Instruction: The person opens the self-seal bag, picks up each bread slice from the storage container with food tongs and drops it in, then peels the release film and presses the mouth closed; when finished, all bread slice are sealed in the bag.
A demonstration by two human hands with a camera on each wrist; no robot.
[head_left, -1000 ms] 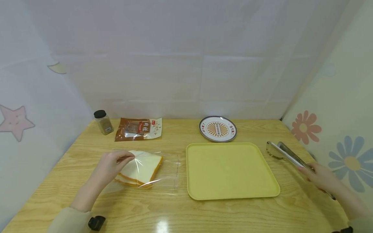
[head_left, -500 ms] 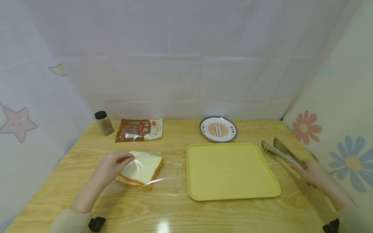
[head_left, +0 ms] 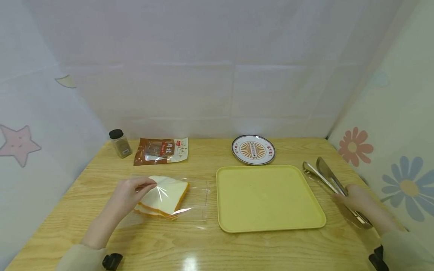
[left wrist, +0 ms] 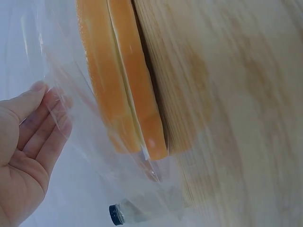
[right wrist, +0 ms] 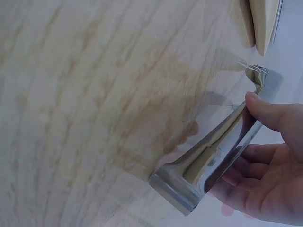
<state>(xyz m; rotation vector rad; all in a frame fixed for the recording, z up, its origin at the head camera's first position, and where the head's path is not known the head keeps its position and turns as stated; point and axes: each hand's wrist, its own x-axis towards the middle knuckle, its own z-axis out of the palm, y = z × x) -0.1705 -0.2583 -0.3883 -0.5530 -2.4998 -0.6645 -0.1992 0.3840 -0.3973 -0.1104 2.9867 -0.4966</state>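
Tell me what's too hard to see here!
Head view: the pale label on the clear, black-lidded jar is too small to read.
Head view: the right hand hides part of the silver metal tongs.
Left wrist view: top edge cuts off the white, orange-crusted bread slices.
Right wrist view: top edge cuts off the yellow rectangular tray.
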